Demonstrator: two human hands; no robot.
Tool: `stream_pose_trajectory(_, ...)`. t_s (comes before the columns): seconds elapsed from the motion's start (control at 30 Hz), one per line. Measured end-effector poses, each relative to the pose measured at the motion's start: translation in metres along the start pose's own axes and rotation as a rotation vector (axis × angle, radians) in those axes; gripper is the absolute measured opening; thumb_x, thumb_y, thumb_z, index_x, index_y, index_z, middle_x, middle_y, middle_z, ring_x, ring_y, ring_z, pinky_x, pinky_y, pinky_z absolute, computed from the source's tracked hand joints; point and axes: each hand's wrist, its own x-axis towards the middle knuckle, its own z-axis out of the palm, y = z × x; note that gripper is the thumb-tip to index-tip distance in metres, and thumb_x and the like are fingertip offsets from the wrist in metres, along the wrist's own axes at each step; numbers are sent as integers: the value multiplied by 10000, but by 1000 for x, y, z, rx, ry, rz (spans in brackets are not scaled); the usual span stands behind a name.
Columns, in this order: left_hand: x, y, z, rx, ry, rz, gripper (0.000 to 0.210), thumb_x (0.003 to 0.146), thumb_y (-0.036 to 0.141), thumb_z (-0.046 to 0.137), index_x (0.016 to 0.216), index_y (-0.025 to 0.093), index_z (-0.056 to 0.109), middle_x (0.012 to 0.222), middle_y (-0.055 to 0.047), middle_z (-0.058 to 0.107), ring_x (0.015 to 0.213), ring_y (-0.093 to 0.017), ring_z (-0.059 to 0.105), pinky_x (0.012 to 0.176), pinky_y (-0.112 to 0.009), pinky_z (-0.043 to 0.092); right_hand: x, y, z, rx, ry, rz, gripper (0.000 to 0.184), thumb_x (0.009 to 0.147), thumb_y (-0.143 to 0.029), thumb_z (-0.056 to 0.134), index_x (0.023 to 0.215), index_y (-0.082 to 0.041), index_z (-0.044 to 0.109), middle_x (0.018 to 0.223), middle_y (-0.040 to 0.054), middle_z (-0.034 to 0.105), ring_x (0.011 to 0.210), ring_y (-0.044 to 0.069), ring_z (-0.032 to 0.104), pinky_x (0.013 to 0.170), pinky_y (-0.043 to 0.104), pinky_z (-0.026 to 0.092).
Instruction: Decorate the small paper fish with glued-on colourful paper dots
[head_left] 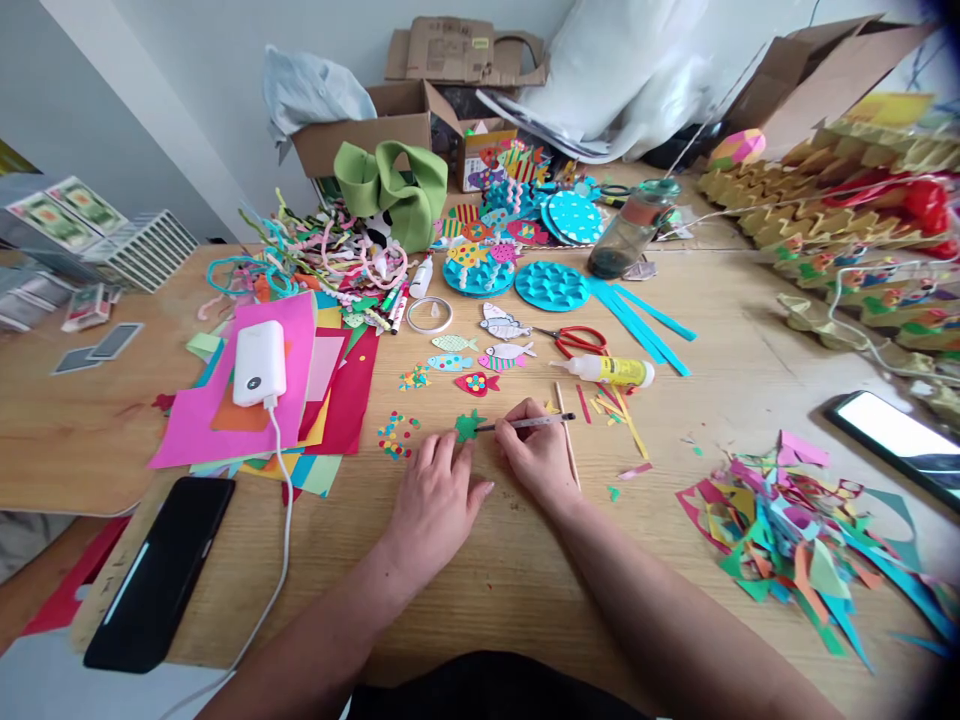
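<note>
The right hand (pixel 536 455) rested on the wooden table (pixel 750 390) with its fingers pinched around a thin pen (pixel 529 423), held low and nearly flat so that the tip met the small green paper cutout (pixel 466 427) lying just left of it. The left hand (pixel 435 500) lay beside it, fingers loosely together and reaching forward, the fingertips at or very near the lower edge of the cutout; whether they actually pressed it down could not be told. The piece sat on bare wood near the middle of the table, below a red paper fish (pixel 477 383) and right of a scatter of coloured paper dots (pixel 395 435). To mark so small a shape cleanly, the left fingertips would probably have needed to pin it flat close to the pen tip, without covering the spot being drawn on, since light paper tends to slide or curl under a stroke. Short, light strokes with the heel of the right hand planted seemed the safer way, as the piece looked easy to tear or smudge. A wooden stick (pixel 567 430) lay touching or just under the right hand and might have rolled against the wrist. A glue bottle (pixel 615 371) and red scissors (pixel 581 340) lay further back, well apart from the work.
</note>
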Motion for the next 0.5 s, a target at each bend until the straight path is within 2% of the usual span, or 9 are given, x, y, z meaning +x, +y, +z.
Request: stream_pose_trajectory(0.5, 1, 2, 2, 2, 19, -3, 482, 889, 366, 598, 1290, 106, 544, 1269, -158, 548, 1167, -310, 468, 995, -489, 445, -2, 4, 1, -52, -9, -43, 130, 777, -255, 564, 680, -217, 488, 541, -45, 512, 490, 113, 452, 483, 237, 337)
